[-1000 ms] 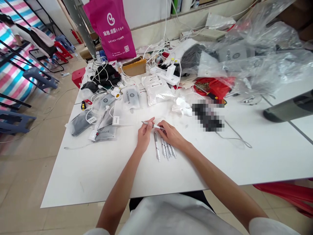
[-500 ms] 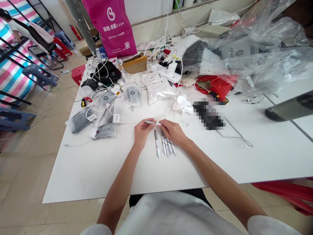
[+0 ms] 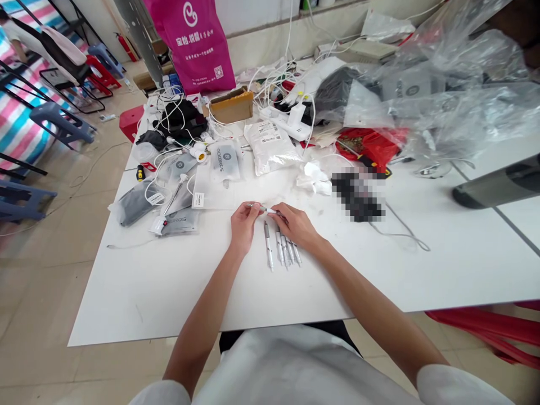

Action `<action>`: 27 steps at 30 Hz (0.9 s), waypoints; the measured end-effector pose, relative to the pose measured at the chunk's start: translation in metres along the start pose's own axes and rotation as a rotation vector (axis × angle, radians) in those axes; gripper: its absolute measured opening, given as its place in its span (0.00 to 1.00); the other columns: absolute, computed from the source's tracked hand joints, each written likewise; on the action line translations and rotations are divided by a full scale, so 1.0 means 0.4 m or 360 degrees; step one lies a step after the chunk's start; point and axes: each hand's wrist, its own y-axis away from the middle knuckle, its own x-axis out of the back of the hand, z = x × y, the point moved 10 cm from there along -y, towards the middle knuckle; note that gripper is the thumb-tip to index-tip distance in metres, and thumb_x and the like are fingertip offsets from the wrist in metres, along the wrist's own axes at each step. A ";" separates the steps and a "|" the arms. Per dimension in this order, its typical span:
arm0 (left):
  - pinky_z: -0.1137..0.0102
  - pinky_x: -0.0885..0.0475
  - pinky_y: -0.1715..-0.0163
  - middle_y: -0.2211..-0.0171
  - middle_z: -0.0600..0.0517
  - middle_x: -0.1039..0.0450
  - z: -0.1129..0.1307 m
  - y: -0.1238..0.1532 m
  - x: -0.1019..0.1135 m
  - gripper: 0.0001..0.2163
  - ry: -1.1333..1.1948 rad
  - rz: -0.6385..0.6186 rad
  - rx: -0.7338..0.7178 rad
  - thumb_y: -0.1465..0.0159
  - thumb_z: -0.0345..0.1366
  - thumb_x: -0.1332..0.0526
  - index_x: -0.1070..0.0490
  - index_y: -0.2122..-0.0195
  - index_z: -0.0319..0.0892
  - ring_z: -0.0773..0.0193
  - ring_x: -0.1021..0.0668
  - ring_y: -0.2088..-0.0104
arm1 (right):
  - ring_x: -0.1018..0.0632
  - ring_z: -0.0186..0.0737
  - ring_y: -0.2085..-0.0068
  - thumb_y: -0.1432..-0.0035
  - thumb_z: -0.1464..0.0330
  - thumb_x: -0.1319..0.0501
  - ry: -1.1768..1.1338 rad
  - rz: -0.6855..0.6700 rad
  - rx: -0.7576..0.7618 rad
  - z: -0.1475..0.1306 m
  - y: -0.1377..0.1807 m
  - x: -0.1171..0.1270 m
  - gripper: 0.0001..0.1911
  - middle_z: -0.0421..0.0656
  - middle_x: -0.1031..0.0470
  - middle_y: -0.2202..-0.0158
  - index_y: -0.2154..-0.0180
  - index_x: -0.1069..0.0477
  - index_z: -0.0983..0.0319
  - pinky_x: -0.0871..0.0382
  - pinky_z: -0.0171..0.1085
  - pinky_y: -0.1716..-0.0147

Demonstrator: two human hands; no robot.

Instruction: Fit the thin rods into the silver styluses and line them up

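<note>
Between my two hands a grey-and-white pen (image 3: 263,208) lies nearly level, just above the white table (image 3: 164,292). My left hand (image 3: 243,224) pinches its grey end, and my right hand (image 3: 296,225) has its fingers closed round the white end. Part of the pen is hidden behind the fingers. Below it on the table rests a single pen (image 3: 269,247), pointing away from me. Just right of that, a group of several similar pens (image 3: 286,252) lies side by side, their far ends partly under my right hand.
Plastic-bagged items (image 3: 137,203) and cables lie at left. A white parcel (image 3: 270,147), a cardboard box (image 3: 231,107) and a magenta bag (image 3: 198,50) stand behind. Clear plastic wrapping (image 3: 455,107) and a dark cylinder (image 3: 498,183) are at right. A person (image 3: 17,39) sits far left.
The pen held between my hands now shows more of its length, its two ends gripped slightly farther apart. The whole view has shifted a little; the pens on the table lie as before.
</note>
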 end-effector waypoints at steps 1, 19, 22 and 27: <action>0.61 0.26 0.42 0.58 0.48 0.17 0.000 -0.001 0.002 0.13 0.0016 0.0009 0.0009 0.40 0.44 0.24 0.19 0.60 0.42 0.60 0.17 0.54 | 0.24 0.41 0.67 0.23 0.58 0.48 -0.0001 0.0006 0.0006 -0.001 0.000 0.001 0.14 0.45 0.21 0.62 0.52 0.29 0.58 0.34 0.39 0.67; 0.57 0.30 0.35 0.41 0.46 0.21 0.007 -0.001 -0.014 0.23 0.0320 -0.0134 0.0133 0.40 0.36 0.23 0.24 0.44 0.48 0.55 0.21 0.38 | 0.21 0.43 0.57 0.23 0.61 0.46 -0.0271 0.0066 0.0100 -0.014 -0.003 0.006 0.12 0.46 0.23 0.57 0.47 0.28 0.55 0.25 0.43 0.56; 0.60 0.25 0.42 0.55 0.50 0.18 -0.012 -0.008 0.015 0.15 0.0239 0.0031 0.0127 0.41 0.40 0.22 0.20 0.55 0.45 0.61 0.16 0.53 | 0.22 0.44 0.56 0.24 0.61 0.43 -0.0243 0.0145 0.0109 -0.011 -0.003 0.017 0.10 0.47 0.24 0.56 0.50 0.27 0.56 0.25 0.44 0.55; 0.61 0.26 0.42 0.57 0.49 0.16 -0.015 -0.015 0.030 0.13 0.0154 0.0065 0.0090 0.45 0.40 0.20 0.18 0.62 0.43 0.62 0.16 0.56 | 0.23 0.42 0.61 0.25 0.59 0.43 -0.0299 0.0150 0.0014 -0.002 -0.008 0.029 0.11 0.44 0.24 0.62 0.54 0.25 0.56 0.27 0.42 0.60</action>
